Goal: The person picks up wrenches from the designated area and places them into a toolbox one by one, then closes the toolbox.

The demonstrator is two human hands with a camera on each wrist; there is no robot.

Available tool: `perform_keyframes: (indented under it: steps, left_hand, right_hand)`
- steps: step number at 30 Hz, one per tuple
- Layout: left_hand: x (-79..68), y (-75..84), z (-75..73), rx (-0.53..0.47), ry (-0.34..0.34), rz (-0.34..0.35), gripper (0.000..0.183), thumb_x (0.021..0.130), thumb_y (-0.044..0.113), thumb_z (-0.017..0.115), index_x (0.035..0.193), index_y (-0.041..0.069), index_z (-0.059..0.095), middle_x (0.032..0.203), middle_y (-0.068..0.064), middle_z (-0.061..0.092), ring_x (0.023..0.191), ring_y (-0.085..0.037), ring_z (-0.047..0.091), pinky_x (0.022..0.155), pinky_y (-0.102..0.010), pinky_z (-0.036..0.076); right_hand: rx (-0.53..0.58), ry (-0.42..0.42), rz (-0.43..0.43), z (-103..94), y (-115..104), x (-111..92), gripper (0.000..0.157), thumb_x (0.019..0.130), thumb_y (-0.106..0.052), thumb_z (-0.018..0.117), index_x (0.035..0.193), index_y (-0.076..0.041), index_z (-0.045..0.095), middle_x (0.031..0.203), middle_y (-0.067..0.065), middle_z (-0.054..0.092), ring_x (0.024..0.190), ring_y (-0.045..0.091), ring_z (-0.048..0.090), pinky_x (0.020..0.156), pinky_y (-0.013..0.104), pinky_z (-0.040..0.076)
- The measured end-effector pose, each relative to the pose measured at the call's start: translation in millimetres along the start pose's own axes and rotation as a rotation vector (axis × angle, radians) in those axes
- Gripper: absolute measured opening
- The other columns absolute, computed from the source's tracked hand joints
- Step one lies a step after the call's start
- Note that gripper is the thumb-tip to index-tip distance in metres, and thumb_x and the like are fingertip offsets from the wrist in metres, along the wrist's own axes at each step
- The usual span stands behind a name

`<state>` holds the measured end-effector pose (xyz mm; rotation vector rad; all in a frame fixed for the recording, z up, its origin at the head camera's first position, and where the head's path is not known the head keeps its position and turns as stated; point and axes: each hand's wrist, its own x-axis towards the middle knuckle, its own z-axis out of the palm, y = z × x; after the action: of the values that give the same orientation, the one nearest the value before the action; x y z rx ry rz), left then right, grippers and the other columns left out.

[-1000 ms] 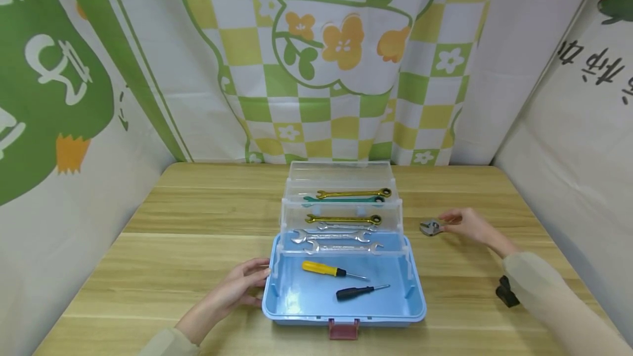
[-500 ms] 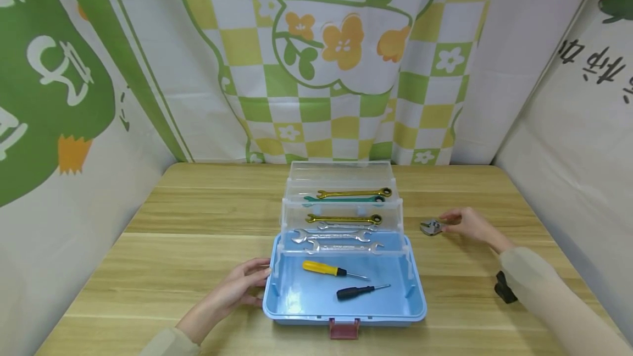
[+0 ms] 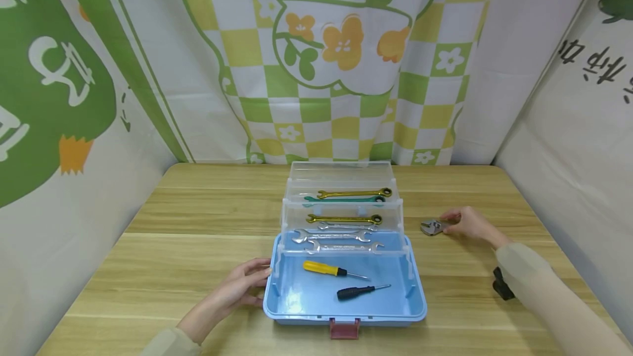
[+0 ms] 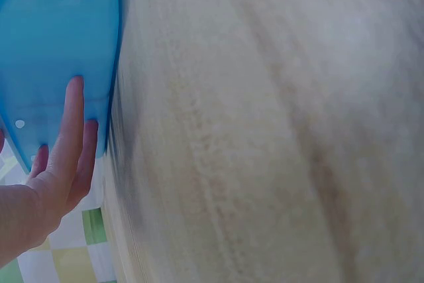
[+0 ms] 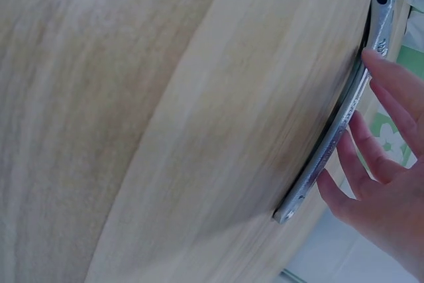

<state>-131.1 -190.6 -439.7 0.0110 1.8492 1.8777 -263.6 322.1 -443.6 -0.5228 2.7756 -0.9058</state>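
Observation:
In the head view my left hand point(image 3: 237, 285) rests against the left wall of an open blue toolbox point(image 3: 346, 322). The left wrist view shows its fingers point(image 4: 71, 114) fairly straight on the blue side. To the right of the box, my right hand point(image 3: 472, 224) holds the handle of a silver adjustable wrench point(image 3: 432, 227), whose head points left. In the right wrist view the fingertips point(image 5: 368, 57) lie along the wrench's handle, low at the table. Inside the box lie a yellow-handled screwdriver point(image 3: 321, 268) and a black screwdriver point(image 3: 355, 293).
Clear stepped trays point(image 3: 341, 171) at the back of the box hold several wrenches, among them a gold wrench point(image 3: 353, 193) and a green wrench point(image 3: 341, 200). A dark red latch point(image 3: 344, 329) hangs at the front. A black object point(image 3: 503, 284) lies partly behind my right sleeve.
The wrench has shifted very slightly to the right and turned a little flatter in my right hand. My left hand stays against the box.

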Motion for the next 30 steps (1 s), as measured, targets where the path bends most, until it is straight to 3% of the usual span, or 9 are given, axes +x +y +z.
perform_keyframes:
  steps: [5, 13, 19, 23, 30]
  left_hand:
    - [0.4, -0.3, 0.0, -0.001, 0.003, -0.004, 0.063, 0.09, 0.024, 0.049, 0.132, -0.012, 0.019, 0.123, -0.025, 0.042, 0.098, -0.025, 0.055, 0.074, -0.045, 0.052]
    - [-0.4, -0.5, 0.2, -0.009, -0.004, -0.002, 0.063, 0.09, 0.024, 0.049, 0.132, -0.012, 0.019, 0.121, -0.023, 0.044, 0.097, -0.024, 0.055, 0.073, -0.046, 0.052]
    - [0.2, -1.1, 0.0, -0.012, 0.007, -0.01, 0.064, 0.089, 0.024, 0.05, 0.132, -0.011, 0.02, 0.12, -0.022, 0.045, 0.096, -0.023, 0.055, 0.074, -0.046, 0.052]
    - [0.6, -1.2, 0.4, -0.006, 0.016, -0.019, 0.064, 0.088, 0.025, 0.052, 0.132, -0.011, 0.021, 0.12, -0.021, 0.045, 0.096, -0.023, 0.055, 0.074, -0.045, 0.052]
    - [0.6, -0.6, 0.5, 0.002, 0.017, -0.017, 0.065, 0.088, 0.026, 0.052, 0.132, -0.011, 0.022, 0.12, -0.022, 0.045, 0.097, -0.024, 0.055, 0.074, -0.045, 0.052]
  right_hand:
    - [-0.004, -0.016, -0.004, 0.0, 0.7, 0.6, 0.032, 0.073, -0.007, 0.069, 0.099, 0.01, 0.061, 0.097, 0.025, 0.061, 0.089, 0.034, 0.057, 0.075, 0.044, 0.049]
    - [-0.062, 0.013, -0.089, 0.1, 0.4, -0.8, 0.026, 0.072, -0.004, 0.069, 0.093, 0.01, 0.064, 0.088, 0.02, 0.06, 0.083, 0.032, 0.055, 0.07, 0.038, 0.051]
    - [-0.053, 0.029, -0.086, 2.6, 1.9, -1.8, 0.025, 0.072, -0.005, 0.07, 0.092, 0.009, 0.065, 0.093, 0.025, 0.055, 0.087, 0.036, 0.052, 0.073, 0.042, 0.049]
    - [-0.021, 0.034, -0.093, 2.7, 3.7, -1.6, 0.023, 0.072, -0.004, 0.07, 0.089, 0.01, 0.065, 0.087, 0.018, 0.056, 0.082, 0.03, 0.054, 0.07, 0.033, 0.051]
    - [0.07, -0.013, -0.062, 1.1, 4.9, -0.2, 0.018, 0.075, -0.002, 0.066, 0.089, 0.009, 0.063, 0.088, 0.019, 0.063, 0.078, 0.02, 0.059, 0.064, 0.019, 0.049]
